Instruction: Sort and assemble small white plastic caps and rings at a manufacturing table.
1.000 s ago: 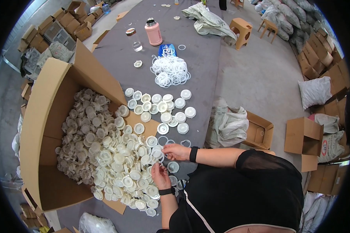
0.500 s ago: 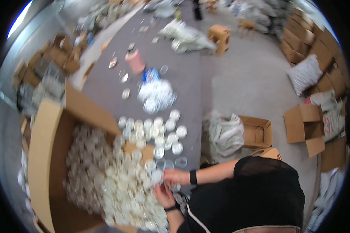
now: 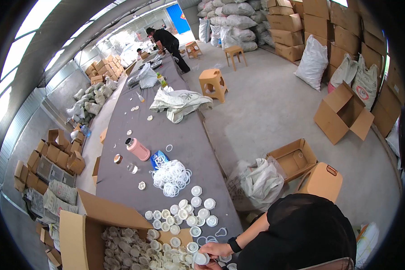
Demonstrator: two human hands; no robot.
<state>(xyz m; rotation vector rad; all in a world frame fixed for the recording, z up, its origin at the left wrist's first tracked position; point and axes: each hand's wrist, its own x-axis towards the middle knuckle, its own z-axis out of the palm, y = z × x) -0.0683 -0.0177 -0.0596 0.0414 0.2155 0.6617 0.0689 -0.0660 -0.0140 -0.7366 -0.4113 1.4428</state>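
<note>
At the lower edge, my right hand [image 3: 216, 249], with a black wristband, is closed on a round white plastic cap [image 3: 201, 258]. Only the fingers of my left hand [image 3: 209, 266] show, curled at the underside of that cap. Several loose translucent rings [image 3: 221, 231] lie just beyond my hands. Left of them, a cardboard box [image 3: 74, 238] on its side spills a heap of caps [image 3: 137, 249] onto the table [image 3: 121, 180]. More caps [image 3: 196, 191] are spread face up past the box, and a pile of white rings [image 3: 172, 176] lies behind them.
A pink bottle [image 3: 138, 149], a blue packet [image 3: 159, 159] and a white sack [image 3: 177, 103] are farther along the table. Right of it are an open carton [image 3: 294, 158], a crumpled sack [image 3: 258, 180] and stools [image 3: 213, 84]. A person in black [image 3: 165, 42] bends over the far end.
My view has tilted up, bringing the far room and the other person into sight, and my hands sit lower in the picture. Both hands stay on the cap.
</note>
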